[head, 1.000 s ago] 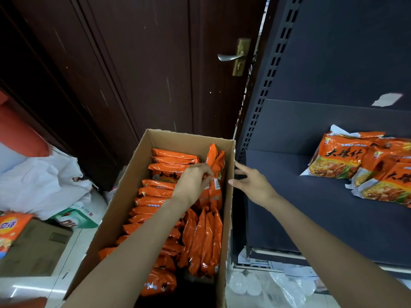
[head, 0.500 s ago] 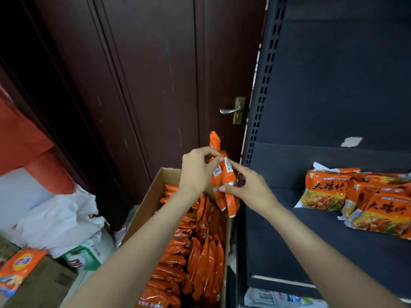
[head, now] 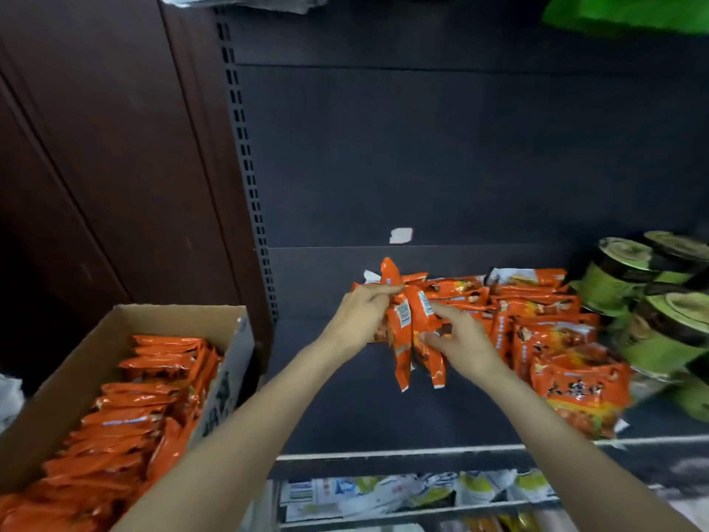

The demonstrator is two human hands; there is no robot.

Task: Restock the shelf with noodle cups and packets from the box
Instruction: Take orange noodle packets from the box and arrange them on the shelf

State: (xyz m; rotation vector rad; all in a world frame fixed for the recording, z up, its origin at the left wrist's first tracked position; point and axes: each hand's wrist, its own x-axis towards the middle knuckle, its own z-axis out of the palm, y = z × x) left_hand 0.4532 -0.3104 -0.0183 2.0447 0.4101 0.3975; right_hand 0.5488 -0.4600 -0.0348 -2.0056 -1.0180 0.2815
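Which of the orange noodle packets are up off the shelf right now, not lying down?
The packets held by both hands, on edge above the shelf. The stacked packets to their right lie on it; the rest are in the box.

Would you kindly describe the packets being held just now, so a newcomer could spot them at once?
Start at the dark shelf right of the cardboard box. Above its bare left part, the left hand and right hand grip a small bunch of orange packets. Unlike the stocked packets lying flat to the right, these stand on edge, off the shelf.
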